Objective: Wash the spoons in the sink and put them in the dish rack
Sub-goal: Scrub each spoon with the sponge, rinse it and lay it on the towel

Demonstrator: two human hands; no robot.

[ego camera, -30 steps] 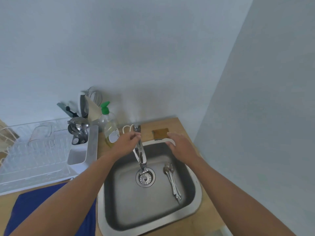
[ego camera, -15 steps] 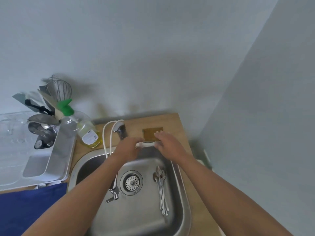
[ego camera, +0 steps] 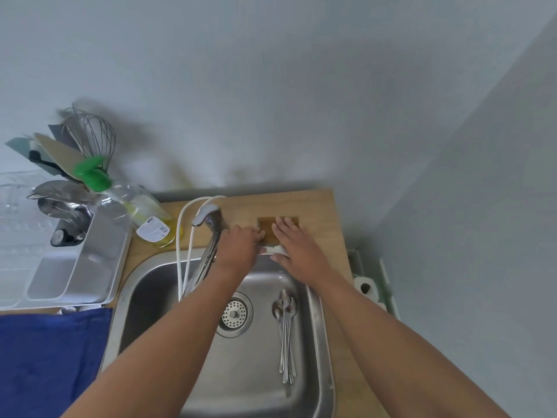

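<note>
Several steel spoons (ego camera: 285, 330) lie together in the right half of the steel sink (ego camera: 144, 300), bowls toward the back. My left hand (ego camera: 241, 247) hovers at the sink's back rim just right of the faucet (ego camera: 211, 233). Its fingers curl at the left edge of a brown sponge (ego camera: 266, 226), and a grip is not clear. My right hand (ego camera: 297, 247) lies flat with straight fingers over the sponge's right part. A small white patch (ego camera: 275, 250) shows between the hands. The dish rack (ego camera: 18, 233) stands at the far left.
A grey cutlery tray (ego camera: 90, 267) holding utensils and a whisk (ego camera: 93, 137) borders the rack. A green-capped soap bottle (ego camera: 144, 218) and a white hose (ego camera: 182, 236) stand left of the faucet. A blue towel (ego camera: 45, 357) lies front left. Walls close in behind and right.
My left hand has left the faucet and come beside the sponge. My right hand slid from the sink rim onto the sponge. The view swung right and down.
</note>
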